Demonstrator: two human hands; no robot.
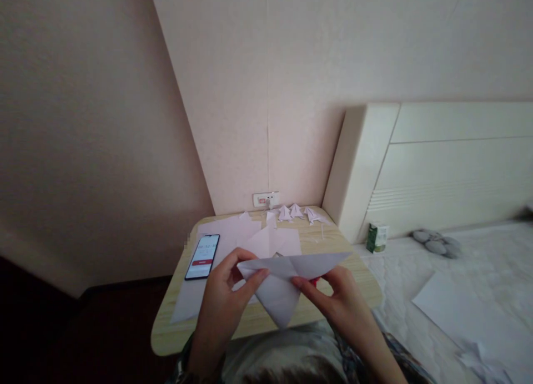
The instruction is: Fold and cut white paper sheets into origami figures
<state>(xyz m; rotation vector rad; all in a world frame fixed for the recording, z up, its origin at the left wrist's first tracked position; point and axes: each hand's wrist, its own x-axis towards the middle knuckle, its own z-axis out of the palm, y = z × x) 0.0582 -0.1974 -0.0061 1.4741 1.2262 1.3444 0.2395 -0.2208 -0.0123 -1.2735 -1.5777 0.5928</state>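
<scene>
A folded sheet of white paper (283,295) is held up over the near part of the small table, its long edge across the top and a point hanging down. My left hand (233,284) pinches its left end, thumb in front and fingers behind. On the right, my right hand (333,292) grips the paper near its middle with the thumb in front; the fingers behind are partly hidden. A bit of something red (314,282) shows behind the paper by my right hand. More white sheets (275,240) lie on the table beyond.
A phone (202,256) with a lit screen lies on the left of the wooden table (166,339). Several small folded paper figures (296,211) stand at the back, near a wall socket (265,199). On the bed at right are a green-and-white box (377,238), a grey object (435,243) and loose paper (462,306).
</scene>
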